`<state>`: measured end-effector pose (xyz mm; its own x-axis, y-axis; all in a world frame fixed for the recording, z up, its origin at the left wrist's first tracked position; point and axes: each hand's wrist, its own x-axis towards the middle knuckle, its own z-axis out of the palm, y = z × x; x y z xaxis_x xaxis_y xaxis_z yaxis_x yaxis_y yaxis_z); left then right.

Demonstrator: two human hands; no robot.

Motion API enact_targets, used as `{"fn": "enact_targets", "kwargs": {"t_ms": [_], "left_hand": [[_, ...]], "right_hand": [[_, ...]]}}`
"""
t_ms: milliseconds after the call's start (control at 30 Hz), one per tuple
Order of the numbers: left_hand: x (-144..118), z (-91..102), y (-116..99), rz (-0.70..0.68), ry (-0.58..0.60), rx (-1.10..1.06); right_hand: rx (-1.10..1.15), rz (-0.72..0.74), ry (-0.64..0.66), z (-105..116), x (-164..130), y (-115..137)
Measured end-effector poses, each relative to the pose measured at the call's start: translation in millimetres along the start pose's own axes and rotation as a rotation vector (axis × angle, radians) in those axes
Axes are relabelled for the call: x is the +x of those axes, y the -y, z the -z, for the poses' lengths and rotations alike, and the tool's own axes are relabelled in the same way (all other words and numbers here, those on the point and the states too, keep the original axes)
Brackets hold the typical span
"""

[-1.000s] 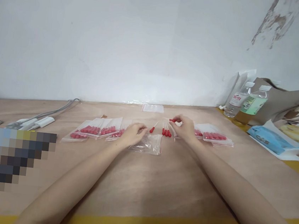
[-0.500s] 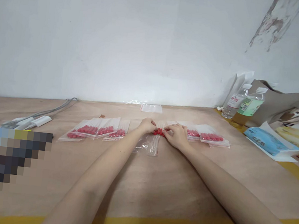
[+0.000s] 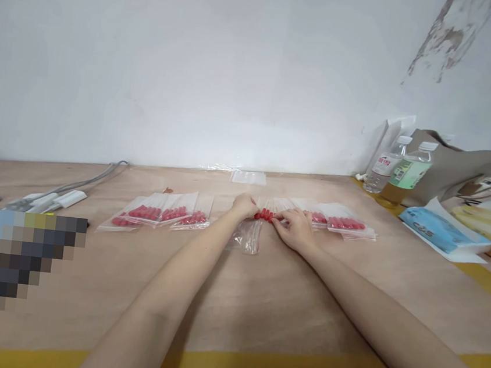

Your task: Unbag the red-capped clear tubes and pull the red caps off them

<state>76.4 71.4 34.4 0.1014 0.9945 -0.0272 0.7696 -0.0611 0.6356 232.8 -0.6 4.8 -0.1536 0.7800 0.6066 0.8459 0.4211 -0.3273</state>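
Note:
A short row of small red, rounded pieces (image 3: 264, 214) lies between my two hands in the middle of the table. My left hand (image 3: 245, 206) is closed at the row's left end, its fingertips partly hidden. At the right end, the thumb and fingers of my right hand (image 3: 292, 225) pinch in against the pieces. A crumpled clear plastic bag (image 3: 249, 240) lies just below them; I cannot tell whether the row is inside plastic. Flat clear bags of similar red pieces overlap to the left (image 3: 145, 213) and to the right (image 3: 346, 223).
A white packet (image 3: 248, 177) lies by the wall. Two bottles (image 3: 410, 172), a grey bag (image 3: 453, 165) and a blue tissue pack (image 3: 442, 231) stand at the right. A cable with white plugs (image 3: 50, 201) and a pixelated area are at the left.
My right hand has shifted slightly to the right, and more of the red row shows between my hands. The left hand stays almost in place.

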Motion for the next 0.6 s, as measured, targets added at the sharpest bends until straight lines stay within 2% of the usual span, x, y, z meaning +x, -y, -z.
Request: {"fn": "enact_targets", "kwargs": {"t_ms": [133, 267, 367, 433, 467, 533, 600], "left_hand": [[-7, 2.5, 0, -0.076, -0.064, 0.082], [-33, 20.7, 10, -0.244, -0.108, 0.118], [-68, 36.3, 31, -0.42, -0.094, 0.142], [-91, 42.6, 50, -0.659, -0.084, 0.205], [-101, 44.2, 58, -0.702, -0.076, 0.225], [-116, 45.5, 73, -0.706, -0.03, 0.28], [-124, 45.6, 81, -0.651, 0.059, 0.343]], "right_hand": [[0.006, 0.008, 0.016, 1, -2, 0], [0.034, 0.032, -0.021, 2, -3, 0], [0.166, 0.123, -0.068, 1, -3, 9], [0.274, 0.214, -0.059, 0, -4, 19], [0.31, 0.256, -0.038, -1, -5, 25], [0.329, 0.332, 0.037, -4, -8, 36], [0.3, 0.398, 0.149, -5, -12, 42]]}}
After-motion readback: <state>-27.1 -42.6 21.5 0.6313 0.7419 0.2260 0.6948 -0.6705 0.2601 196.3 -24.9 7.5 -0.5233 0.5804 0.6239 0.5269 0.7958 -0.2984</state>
